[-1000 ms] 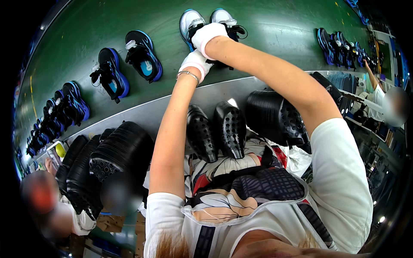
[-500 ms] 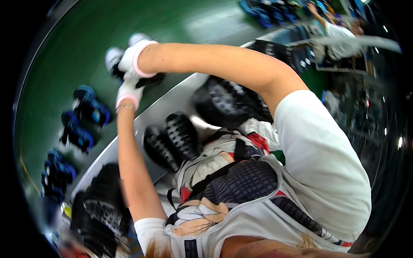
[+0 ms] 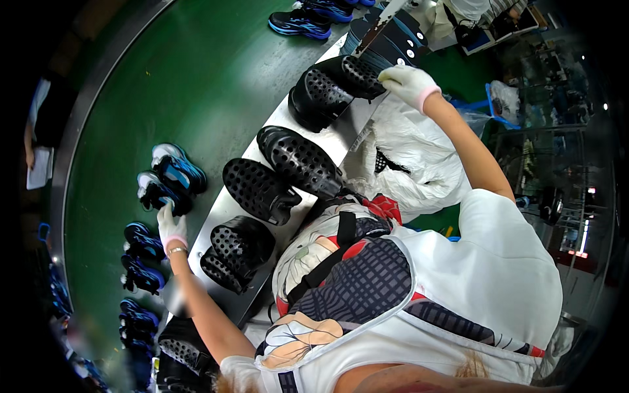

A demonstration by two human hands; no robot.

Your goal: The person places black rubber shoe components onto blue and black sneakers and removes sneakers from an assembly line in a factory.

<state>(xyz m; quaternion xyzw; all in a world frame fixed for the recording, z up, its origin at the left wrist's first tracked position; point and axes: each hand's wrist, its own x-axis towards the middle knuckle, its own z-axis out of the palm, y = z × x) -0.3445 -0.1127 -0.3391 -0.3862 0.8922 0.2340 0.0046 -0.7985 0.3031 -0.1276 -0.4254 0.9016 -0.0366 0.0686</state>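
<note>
Head view, looking down over torso in white short-sleeved top and patterned apron.

Left hand (image 3: 170, 226), white-gloved with pink cuff, stretched out to the green conveyor belt (image 3: 216, 78); fingers laid on the heel end of a black-and-blue sneaker (image 3: 156, 194). Grip not resolvable: touching for certain, closed around it or not cannot be told. Second sneaker (image 3: 178, 168), white and blue, just beside the first, further up the belt. More dark blue sneakers (image 3: 141, 259) in a row down the belt's left part, near the wrist.

Right hand (image 3: 405, 81), same glove type, raised to upper right, well apart from the left. Fingers curled at the edge of a black perforated shoe mould (image 3: 357, 72), touching it; firm clamp or mere contact cannot be told. Larger black mould (image 3: 318, 98) directly beside it.

Grey metal ledge (image 3: 229, 203) along belt edge, between belt and body. On it: two black perforated moulds (image 3: 278, 171) side by side at mid-ledge, another pair (image 3: 234, 252) nearer the left forearm.

White plastic bag (image 3: 413, 157), crumpled, below the right forearm.

Another pair of blue sneakers (image 3: 303, 21) at top of belt. Background right dim, blurred.
</note>
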